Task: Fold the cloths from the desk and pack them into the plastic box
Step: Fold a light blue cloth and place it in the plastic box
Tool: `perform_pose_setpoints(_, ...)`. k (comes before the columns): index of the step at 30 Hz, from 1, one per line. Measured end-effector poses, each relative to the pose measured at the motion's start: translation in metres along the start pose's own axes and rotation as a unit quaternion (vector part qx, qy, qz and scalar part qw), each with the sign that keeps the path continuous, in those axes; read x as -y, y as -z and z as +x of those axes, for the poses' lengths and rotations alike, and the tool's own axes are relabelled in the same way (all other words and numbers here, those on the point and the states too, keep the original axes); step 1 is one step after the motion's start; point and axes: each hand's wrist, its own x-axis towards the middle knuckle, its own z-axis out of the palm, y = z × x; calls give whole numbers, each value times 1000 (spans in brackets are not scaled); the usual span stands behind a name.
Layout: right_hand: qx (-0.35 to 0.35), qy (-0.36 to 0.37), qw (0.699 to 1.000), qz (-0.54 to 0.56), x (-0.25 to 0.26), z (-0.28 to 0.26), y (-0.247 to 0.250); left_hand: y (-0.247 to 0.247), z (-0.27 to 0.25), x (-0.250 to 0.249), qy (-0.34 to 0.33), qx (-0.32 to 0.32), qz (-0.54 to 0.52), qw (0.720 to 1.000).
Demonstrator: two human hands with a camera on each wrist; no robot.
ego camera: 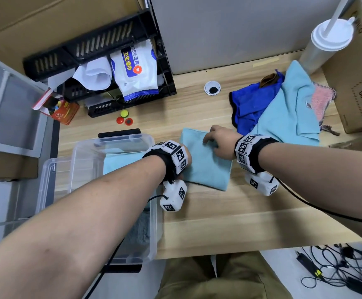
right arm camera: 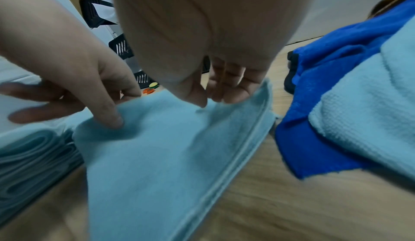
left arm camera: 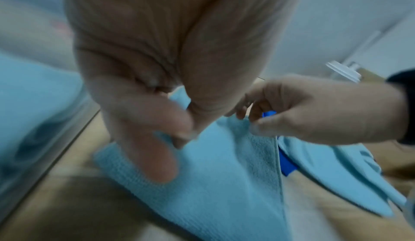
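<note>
A folded light blue cloth [ego camera: 206, 169] [left arm camera: 213, 182] [right arm camera: 168, 156] lies flat on the wooden desk, just right of the clear plastic box [ego camera: 83, 152]. My left hand [ego camera: 187, 156] [left arm camera: 157, 138] [right arm camera: 89, 77] is at the cloth's left edge, one fingertip pressing on top, the other fingers stretched out straight. My right hand [ego camera: 219, 141] [left arm camera: 314, 113] [right arm camera: 224, 85] curls over the far right corner and pinches the edge there. Inside the box lie another folded light blue cloth [ego camera: 119, 165] [right arm camera: 33, 156] and a grey one [ego camera: 142, 229].
A loose pile at the back right holds a dark blue cloth [ego camera: 251, 104], a light blue one [ego camera: 290, 113] and a pink one [ego camera: 322, 100]. Behind stand a black rack [ego camera: 111, 50] with a wipes pack [ego camera: 137, 70], a lidded cup [ego camera: 327, 39] and a cardboard box [ego camera: 359, 83].
</note>
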Motion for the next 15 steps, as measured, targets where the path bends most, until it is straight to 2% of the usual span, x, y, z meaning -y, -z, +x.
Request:
perform_pose_setpoints(2,-21,-11,1000,10,-3,-4,3,6,-11,1,-28,-48,45,997)
perform_pose_setpoints(3,-16,-10,1000,7,-4,-6,3,8,-19,0,-59,-52,72,994)
perform_pose_setpoints(5,3,-2,1000,-3,-6,-9,0,10,-26,-1,-72,-57,107,990)
perform_pose_setpoints(7,30,3,999,-21,-8,-12,-4,10,-25,-1,-63,-54,122,989)
perform_pose_setpoints(11,68,9,996,-63,-14,-15,-11,2,-16,-6,-36,38,93,994)
perform_pose_setpoints(12,68,19,995,-69,-16,-16,-12,-1,-17,-8,-26,41,77,996)
perform_pose_setpoints(15,52,44,995,-71,-19,-18,-13,-1,-23,-13,-40,-16,117,992)
